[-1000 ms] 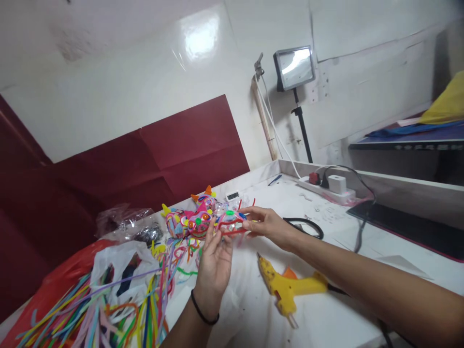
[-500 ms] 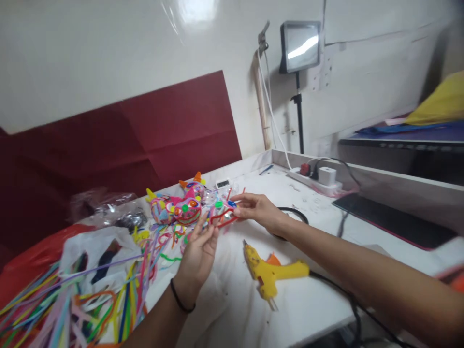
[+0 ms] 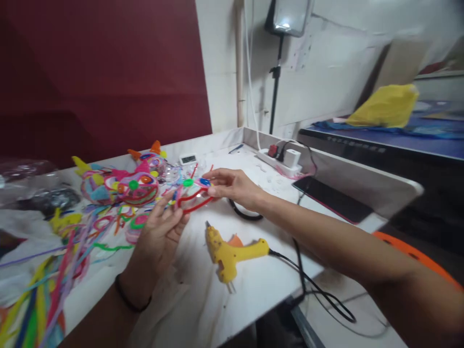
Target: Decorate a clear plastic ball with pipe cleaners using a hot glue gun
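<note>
Between my two hands is a pipe-cleaner animal face [image 3: 192,195] with a green nose, a blue eye and a red-outlined mouth; thin red strips stick up from it. My left hand [image 3: 159,232], a black band on its wrist, pinches the near left side. My right hand [image 3: 234,188] grips the right side by the blue eye, fingers closed. Just in front, a yellow glue gun [image 3: 224,251] lies on its side on the white table [image 3: 195,299], nozzle pointing away. Behind my left hand stands a finished-looking pink pipe-cleaner animal [image 3: 134,186] with a green nose.
Loose pipe cleaners [image 3: 47,285] and plastic bags [image 3: 21,227] cover the left side. At the back are a small digital display [image 3: 188,159] and another orange-eared animal [image 3: 154,157]. A power strip [image 3: 281,163] and a black phone-like slab [image 3: 331,199] lie right; the glue gun's cord [image 3: 315,278] crosses the table edge.
The camera view has turned right and down, so the table things appear farther left. Both hands keep holding the animal face, which now shows more clearly. The glue gun stays on the table.
</note>
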A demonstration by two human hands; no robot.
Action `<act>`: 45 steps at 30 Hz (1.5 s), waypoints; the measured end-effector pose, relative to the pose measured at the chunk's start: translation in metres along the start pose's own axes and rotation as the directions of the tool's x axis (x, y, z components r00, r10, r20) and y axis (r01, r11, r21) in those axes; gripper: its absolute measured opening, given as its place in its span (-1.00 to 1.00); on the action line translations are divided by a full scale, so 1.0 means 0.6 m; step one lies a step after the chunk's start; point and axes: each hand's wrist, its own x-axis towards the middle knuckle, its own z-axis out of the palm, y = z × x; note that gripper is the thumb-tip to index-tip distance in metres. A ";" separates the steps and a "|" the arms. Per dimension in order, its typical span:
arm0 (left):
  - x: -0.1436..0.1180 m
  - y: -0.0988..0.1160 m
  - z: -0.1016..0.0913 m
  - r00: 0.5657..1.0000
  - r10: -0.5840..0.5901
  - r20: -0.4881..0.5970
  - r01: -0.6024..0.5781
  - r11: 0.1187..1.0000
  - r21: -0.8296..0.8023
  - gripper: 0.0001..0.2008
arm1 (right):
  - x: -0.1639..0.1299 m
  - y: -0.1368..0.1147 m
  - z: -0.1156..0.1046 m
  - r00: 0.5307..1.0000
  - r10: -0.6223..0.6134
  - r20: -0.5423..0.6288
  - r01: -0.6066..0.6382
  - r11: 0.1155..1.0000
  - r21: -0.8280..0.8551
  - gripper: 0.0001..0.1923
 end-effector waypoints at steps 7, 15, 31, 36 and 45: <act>-0.004 -0.011 -0.008 1.000 0.004 0.009 -0.004 1.000 0.014 -0.54 | -0.015 0.030 0.003 0.995 0.080 -0.056 -0.079 0.997 0.006 -0.54; -0.015 -0.012 -0.009 0.997 0.071 0.020 -0.073 0.993 0.089 -0.60 | -0.028 0.032 0.014 0.983 0.168 -0.075 -0.163 0.984 0.066 -0.52; 0.000 -0.020 -0.047 0.886 0.347 0.306 -0.456 0.770 0.446 -0.69 | -0.039 0.043 0.018 0.976 0.207 -0.072 -0.193 0.968 0.160 -0.63; 0.016 -0.019 -0.068 0.741 0.463 0.486 -0.671 0.497 0.550 -0.70 | -0.041 0.043 0.017 0.978 0.202 -0.041 -0.195 0.971 0.141 -0.64; 0.013 -0.013 -0.078 0.622 0.476 0.622 -0.780 0.303 0.548 -0.61 | -0.045 0.044 0.017 0.978 0.201 -0.046 -0.195 0.973 0.120 -0.61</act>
